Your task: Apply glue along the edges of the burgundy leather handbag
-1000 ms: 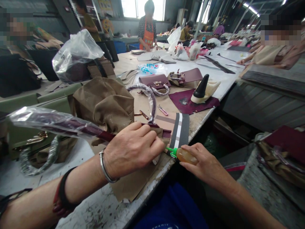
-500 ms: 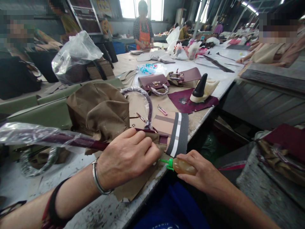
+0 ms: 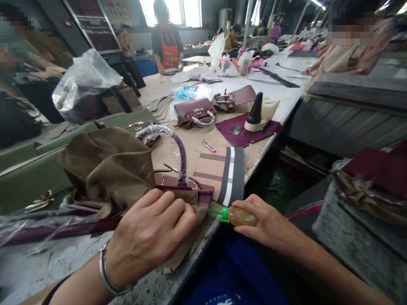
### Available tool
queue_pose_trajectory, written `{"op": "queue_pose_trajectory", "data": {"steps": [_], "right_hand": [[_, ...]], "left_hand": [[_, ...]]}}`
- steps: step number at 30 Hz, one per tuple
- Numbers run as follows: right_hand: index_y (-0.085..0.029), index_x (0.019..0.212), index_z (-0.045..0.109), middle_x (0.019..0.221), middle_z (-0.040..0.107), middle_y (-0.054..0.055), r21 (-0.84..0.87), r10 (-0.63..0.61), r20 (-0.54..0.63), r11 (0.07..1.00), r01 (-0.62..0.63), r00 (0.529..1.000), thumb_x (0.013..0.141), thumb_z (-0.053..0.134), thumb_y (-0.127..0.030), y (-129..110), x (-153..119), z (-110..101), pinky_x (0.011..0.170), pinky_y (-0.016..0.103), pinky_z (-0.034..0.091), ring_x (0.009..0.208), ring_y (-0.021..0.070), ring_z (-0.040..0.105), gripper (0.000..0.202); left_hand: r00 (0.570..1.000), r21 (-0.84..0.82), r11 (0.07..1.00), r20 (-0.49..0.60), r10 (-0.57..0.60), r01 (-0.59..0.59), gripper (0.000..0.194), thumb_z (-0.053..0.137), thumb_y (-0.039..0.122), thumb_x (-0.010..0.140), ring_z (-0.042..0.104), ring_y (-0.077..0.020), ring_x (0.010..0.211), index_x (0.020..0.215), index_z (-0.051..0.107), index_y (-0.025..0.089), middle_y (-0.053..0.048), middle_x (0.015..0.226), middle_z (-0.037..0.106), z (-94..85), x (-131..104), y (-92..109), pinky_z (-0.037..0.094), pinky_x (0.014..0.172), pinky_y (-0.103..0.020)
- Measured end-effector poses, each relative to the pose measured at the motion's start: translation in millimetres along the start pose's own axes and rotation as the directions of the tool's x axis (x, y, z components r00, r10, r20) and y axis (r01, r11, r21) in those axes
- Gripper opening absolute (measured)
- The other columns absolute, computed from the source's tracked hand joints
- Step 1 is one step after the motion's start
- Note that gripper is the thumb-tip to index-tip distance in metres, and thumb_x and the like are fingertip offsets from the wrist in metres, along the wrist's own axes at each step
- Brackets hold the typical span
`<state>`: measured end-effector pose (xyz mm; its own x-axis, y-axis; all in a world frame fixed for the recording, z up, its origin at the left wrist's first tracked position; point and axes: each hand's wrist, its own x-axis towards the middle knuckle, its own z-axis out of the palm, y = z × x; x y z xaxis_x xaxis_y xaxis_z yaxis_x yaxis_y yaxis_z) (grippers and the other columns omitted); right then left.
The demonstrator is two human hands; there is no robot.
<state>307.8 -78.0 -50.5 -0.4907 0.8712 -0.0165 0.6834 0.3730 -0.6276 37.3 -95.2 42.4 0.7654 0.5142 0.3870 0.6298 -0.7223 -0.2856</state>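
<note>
The bench (image 3: pixel 263 146) runs ahead of both hands, crowded with leather work. Just beyond the left hand (image 3: pixel 149 237) lies a brown bag (image 3: pixel 108 167), with a maroon panel (image 3: pixel 182 190) and its wrapped handle (image 3: pixel 178 146) at its right edge. The left hand lies flat, fingers spread and bent, pressing the panel's near edge and the tan lining down at the bench edge. The right hand (image 3: pixel 270 224) is closed round a small amber glue bottle (image 3: pixel 240 216), its green nozzle (image 3: pixel 219 212) aimed at the panel's corner, just beside the left fingertips. This looks like the gluing step: the edge is held ready and the nozzle is nearly at the seam. The next move probably calls for a light squeeze and a steady line along the edge, with the left hand holding the layers firm. A striped swatch (image 3: pixel 229 173) lies just past the nozzle
</note>
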Motion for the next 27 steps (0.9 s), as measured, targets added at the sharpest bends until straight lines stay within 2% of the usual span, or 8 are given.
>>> {"op": "queue_pose_trajectory", "data": {"steps": [5, 12, 17, 19, 23, 27], "right_hand": [[-0.019, 0.117, 0.057, 0.097, 0.05, 0.006, -0.098, 0.029, -0.087, 0.994, -0.037, 0.996, 0.076, 0.071, -0.016, 2, 2, -1, 0.085, 0.038, 0.048, 0.09, 0.022, 0.055, 0.043], [-0.02, 0.116, 0.059, 0.099, 0.051, 0.005, 0.008, 0.045, 0.003, 0.999, -0.046, 0.999, 0.072, 0.076, -0.016, -8, -4, 3, 0.084, 0.034, 0.049, 0.089, 0.0203, 0.056, 0.047], [-0.018, 0.118, 0.058, 0.099, 0.05, 0.006, -0.13, 0.047, -0.107, 0.99, -0.06, 0.993, 0.073, 0.076, -0.017, -1, 1, 5, 0.084, 0.037, 0.049, 0.09, 0.0222, 0.055, 0.048], [-0.019, 0.117, 0.058, 0.099, 0.05, 0.006, -0.135, 0.04, -0.091, 0.989, -0.053, 0.995, 0.073, 0.077, -0.018, -1, 1, 5, 0.084, 0.037, 0.05, 0.09, 0.0223, 0.055, 0.048], [-0.021, 0.116, 0.059, 0.097, 0.05, 0.005, -0.048, 0.034, 0.025, 0.998, -0.032, 0.999, 0.072, 0.076, -0.016, -8, -4, 4, 0.084, 0.036, 0.049, 0.088, 0.0211, 0.055, 0.047], [-0.019, 0.117, 0.059, 0.098, 0.05, 0.006, -0.077, 0.051, -0.026, 0.996, -0.053, 0.998, 0.073, 0.077, -0.016, -8, -7, 5, 0.085, 0.037, 0.049, 0.089, 0.0216, 0.053, 0.048]], "left_hand": [[1.0, -0.032, 0.999, -0.011, -0.006, 0.006, 0.025, 0.032, 0.01, 0.093, 0.038, -0.0177, 0.062, 0.083, 0.056, 0.011, -0.003, 0.067, 0.049, -1.2, -8, 6, 0.03, 0.06, -0.035], [0.999, -0.035, 0.999, 0.041, -0.032, 0.034, 0.027, 0.03, 0.011, 0.094, 0.042, -0.0193, 0.067, 0.089, 0.056, 0.011, -0.004, 0.071, 0.052, -4.1, -16, 15, 0.032, 0.067, -0.036], [0.989, -0.016, 1.0, 0.148, -0.005, 0.007, 0.024, 0.031, 0.011, 0.094, 0.044, -0.0184, 0.07, 0.093, 0.055, 0.011, -0.004, 0.075, 0.055, -14.0, -17, 17, 0.034, 0.07, -0.032], [0.99, -0.014, 1.0, 0.14, -0.008, 0.01, 0.024, 0.031, 0.011, 0.094, 0.044, -0.0182, 0.071, 0.093, 0.055, 0.011, -0.004, 0.076, 0.056, -16.2, -18, 17, 0.034, 0.071, -0.032], [0.99, -0.011, 1.0, 0.14, -0.014, 0.016, 0.025, 0.031, 0.014, 0.095, 0.045, -0.0185, 0.072, 0.093, 0.055, 0.011, -0.005, 0.077, 0.058, -13.8, -22, 20, 0.034, 0.072, -0.033], [0.994, -0.032, 0.999, 0.105, -0.039, 0.043, 0.03, 0.028, 0.017, 0.096, 0.045, -0.019, 0.073, 0.093, 0.057, 0.01, -0.006, 0.077, 0.058, -8.8, -30, 26, 0.034, 0.073, -0.035]]}}
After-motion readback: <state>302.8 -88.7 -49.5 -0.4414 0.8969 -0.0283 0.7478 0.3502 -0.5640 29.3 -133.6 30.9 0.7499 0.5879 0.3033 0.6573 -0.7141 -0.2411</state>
